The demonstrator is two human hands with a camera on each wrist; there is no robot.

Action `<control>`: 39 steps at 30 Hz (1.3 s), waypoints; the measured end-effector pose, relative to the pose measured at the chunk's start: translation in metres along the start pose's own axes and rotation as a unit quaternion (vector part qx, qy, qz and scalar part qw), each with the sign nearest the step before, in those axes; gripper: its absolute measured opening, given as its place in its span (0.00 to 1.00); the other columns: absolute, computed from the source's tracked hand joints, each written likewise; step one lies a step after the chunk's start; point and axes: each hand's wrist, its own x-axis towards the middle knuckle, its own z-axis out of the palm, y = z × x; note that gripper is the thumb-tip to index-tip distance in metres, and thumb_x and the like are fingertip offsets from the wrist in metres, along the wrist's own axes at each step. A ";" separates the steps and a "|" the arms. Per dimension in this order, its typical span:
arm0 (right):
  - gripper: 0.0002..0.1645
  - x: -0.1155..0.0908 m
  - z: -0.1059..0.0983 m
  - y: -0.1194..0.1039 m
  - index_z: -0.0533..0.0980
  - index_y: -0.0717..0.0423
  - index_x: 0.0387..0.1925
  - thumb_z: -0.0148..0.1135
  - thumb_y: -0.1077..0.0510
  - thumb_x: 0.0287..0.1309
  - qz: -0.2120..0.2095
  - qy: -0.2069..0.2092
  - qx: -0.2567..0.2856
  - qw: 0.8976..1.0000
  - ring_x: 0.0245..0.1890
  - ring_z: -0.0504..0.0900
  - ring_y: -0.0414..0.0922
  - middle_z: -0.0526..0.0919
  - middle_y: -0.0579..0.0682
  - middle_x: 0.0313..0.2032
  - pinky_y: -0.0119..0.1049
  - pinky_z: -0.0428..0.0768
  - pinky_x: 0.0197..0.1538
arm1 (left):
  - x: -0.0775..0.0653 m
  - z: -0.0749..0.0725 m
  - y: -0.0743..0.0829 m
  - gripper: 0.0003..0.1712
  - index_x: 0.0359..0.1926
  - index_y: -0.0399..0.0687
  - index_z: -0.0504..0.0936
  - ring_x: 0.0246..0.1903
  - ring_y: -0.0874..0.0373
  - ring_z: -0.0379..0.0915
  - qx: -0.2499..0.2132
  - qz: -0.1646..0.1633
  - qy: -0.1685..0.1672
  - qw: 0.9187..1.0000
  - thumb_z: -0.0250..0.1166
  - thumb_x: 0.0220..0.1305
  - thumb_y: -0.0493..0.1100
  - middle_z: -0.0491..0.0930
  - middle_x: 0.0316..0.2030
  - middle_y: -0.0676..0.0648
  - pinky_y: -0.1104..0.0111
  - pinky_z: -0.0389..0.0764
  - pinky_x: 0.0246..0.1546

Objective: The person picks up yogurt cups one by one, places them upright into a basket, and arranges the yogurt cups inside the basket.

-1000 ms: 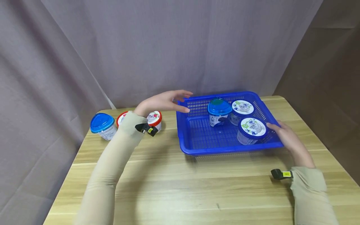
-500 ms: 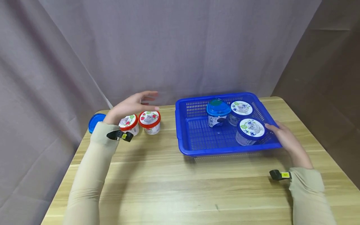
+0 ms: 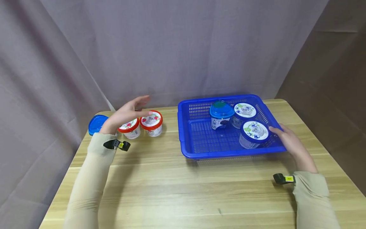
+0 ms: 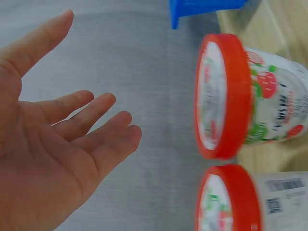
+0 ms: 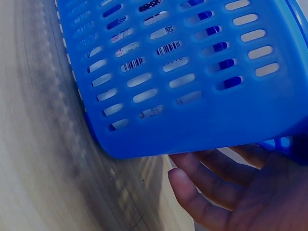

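My left hand (image 3: 125,114) hovers with spread fingers above two red-lidded yogurt cups (image 3: 152,124) standing side by side. In the left wrist view its palm (image 4: 53,159) faces the lid of the nearer red-lidded cup (image 4: 226,96), with a gap between. My right hand (image 3: 291,143) grips the front right corner of a blue plastic basket (image 3: 211,155), thumb on the rim. In the right wrist view, curled fingers (image 5: 216,183) reach under the basket's edge. Inside stand a cup with a rounded-triangular blue lid (image 3: 221,109) and two blueberry-print cups (image 3: 255,131).
A cup with a blue lid (image 3: 97,124) stands at the table's left, partly behind my left wrist. Grey curtain (image 3: 183,47) hangs behind the wooden table (image 3: 177,197). A brown panel (image 3: 328,79) borders the right side.
My left hand has moved left from beside the basket to over the red-lidded cups, then lowered slightly. The right hand keeps its hold on the basket.
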 end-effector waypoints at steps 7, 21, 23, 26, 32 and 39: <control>0.50 0.000 0.002 0.000 0.45 0.67 0.78 0.38 0.33 0.74 0.009 0.001 0.001 1.000 0.39 0.76 0.37 0.68 0.75 0.62 0.48 0.69 0.52 | 0.008 0.012 -0.028 0.46 0.78 0.48 0.56 0.74 0.42 0.51 0.011 -0.030 -0.005 0.999 0.68 0.67 0.52 0.57 0.76 0.42 0.45 0.58 0.71; 0.49 0.001 0.001 0.002 0.47 0.68 0.77 0.40 0.34 0.75 0.001 -0.002 0.013 1.000 0.36 0.80 0.35 0.78 0.61 0.51 0.36 0.74 0.45 | 0.017 0.026 -0.043 0.57 0.79 0.46 0.52 0.74 0.44 0.50 0.090 -0.056 -0.020 0.994 0.74 0.59 0.58 0.53 0.77 0.40 0.46 0.54 0.72; 0.49 0.001 0.001 0.002 0.47 0.68 0.77 0.40 0.34 0.75 0.000 -0.002 0.014 1.000 0.36 0.80 0.35 0.79 0.58 0.50 0.34 0.75 0.44 | 0.018 0.027 -0.042 0.57 0.79 0.47 0.51 0.74 0.43 0.50 0.103 -0.057 -0.023 0.993 0.74 0.59 0.56 0.52 0.77 0.40 0.46 0.54 0.72; 0.49 0.002 0.000 0.002 0.46 0.69 0.77 0.40 0.35 0.75 -0.001 -0.005 0.015 1.000 0.36 0.80 0.35 0.78 0.62 0.51 0.34 0.75 0.44 | 0.018 0.030 -0.041 0.58 0.80 0.47 0.50 0.74 0.43 0.48 0.123 -0.058 -0.025 0.990 0.75 0.58 0.54 0.50 0.77 0.39 0.44 0.54 0.72; 0.50 0.001 0.001 0.001 0.45 0.67 0.77 0.39 0.33 0.74 0.005 -0.005 0.013 1.000 0.37 0.79 0.36 0.71 0.72 0.59 0.38 0.73 0.46 | 0.018 0.032 -0.038 0.57 0.79 0.46 0.51 0.73 0.42 0.51 0.140 -0.057 -0.020 0.988 0.75 0.58 0.50 0.51 0.76 0.38 0.45 0.56 0.71; 0.51 0.001 0.001 0.001 0.44 0.65 0.78 0.39 0.32 0.73 0.011 -0.008 0.020 1.000 0.38 0.79 0.36 0.68 0.74 0.61 0.42 0.71 0.48 | 0.020 0.033 -0.037 0.56 0.79 0.42 0.52 0.73 0.42 0.53 0.156 -0.048 -0.019 0.986 0.76 0.58 0.49 0.54 0.75 0.36 0.45 0.56 0.71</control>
